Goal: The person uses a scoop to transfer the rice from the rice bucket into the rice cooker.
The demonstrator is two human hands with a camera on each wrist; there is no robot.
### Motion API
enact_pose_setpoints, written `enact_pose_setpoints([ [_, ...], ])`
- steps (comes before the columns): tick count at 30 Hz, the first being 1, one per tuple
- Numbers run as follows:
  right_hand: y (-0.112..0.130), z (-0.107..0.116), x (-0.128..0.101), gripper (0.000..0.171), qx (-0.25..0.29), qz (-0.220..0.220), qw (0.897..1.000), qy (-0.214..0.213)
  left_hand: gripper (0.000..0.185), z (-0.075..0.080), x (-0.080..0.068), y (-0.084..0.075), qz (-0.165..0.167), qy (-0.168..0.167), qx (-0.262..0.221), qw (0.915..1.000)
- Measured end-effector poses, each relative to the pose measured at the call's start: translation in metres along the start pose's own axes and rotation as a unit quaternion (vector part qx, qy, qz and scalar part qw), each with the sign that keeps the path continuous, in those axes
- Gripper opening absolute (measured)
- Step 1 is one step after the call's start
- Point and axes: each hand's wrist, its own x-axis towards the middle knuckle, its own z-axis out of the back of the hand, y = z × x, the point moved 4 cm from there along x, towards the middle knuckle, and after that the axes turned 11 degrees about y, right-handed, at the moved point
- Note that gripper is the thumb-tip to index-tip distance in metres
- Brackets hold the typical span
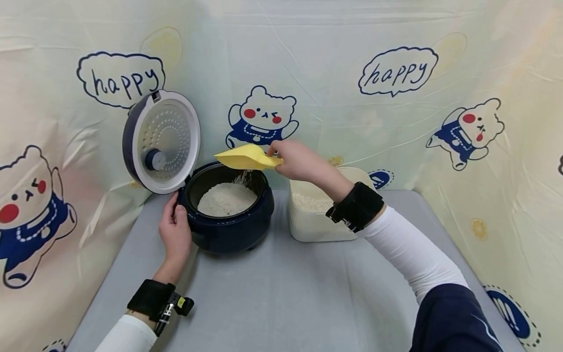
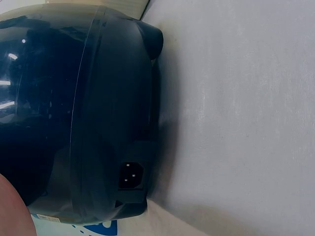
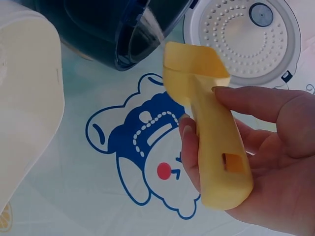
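A yellow scoop [image 1: 247, 158] is gripped by its handle in my right hand [image 1: 299, 159], tilted above the rice cooker [image 1: 230, 234]. White grains fall from it into the cooker, where a mound of rice [image 1: 226, 199] lies in the dark pot. In the right wrist view, my thumb and fingers wrap the scoop's handle [image 3: 221, 152]. My left hand [image 1: 176, 227] rests against the cooker's left side below the raised lid [image 1: 164, 142], its fingers fairly straight. Only a sliver of that hand [image 2: 12, 211] shows in the left wrist view.
Right of the cooker stands a cream container [image 1: 318, 226] with rice inside. Both sit on a grey tabletop [image 1: 281, 293]. A printed cloth backdrop [image 1: 330, 58] rises behind them. The left wrist view shows a power socket [image 2: 131, 175] low on the cooker.
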Motion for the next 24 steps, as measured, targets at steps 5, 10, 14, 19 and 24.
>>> enact_pose_setpoints([
  [5, -0.003, -0.004, -0.001, 0.037, -0.011, 0.001, 1.000, -0.007, 0.046, 0.000, -0.001, 0.001, 0.001, 0.000, -0.001, 1.0000],
  [10, -0.013, -0.008, -0.002, 0.034, 0.026, 0.008, 1.000, 0.003, 0.045, 0.000, 0.000, 0.003, 0.002, -0.004, 0.000, 1.0000],
  [14, -0.027, -0.012, -0.001, 0.028, 0.099, 0.010, 0.995, 0.030, 0.045, -0.001, 0.001, 0.002, -0.003, -0.007, -0.002, 1.0000],
  [19, -0.047, -0.018, -0.007, 0.026, 0.186, 0.009, 0.981, 0.057, 0.044, -0.001, 0.000, -0.001, -0.011, -0.006, -0.003, 0.9999],
  [24, -0.069, -0.025, -0.018, 0.027, 0.234, -0.003, 0.970, 0.073, 0.045, -0.001, 0.000, 0.000, -0.010, -0.006, -0.003, 0.9999],
])
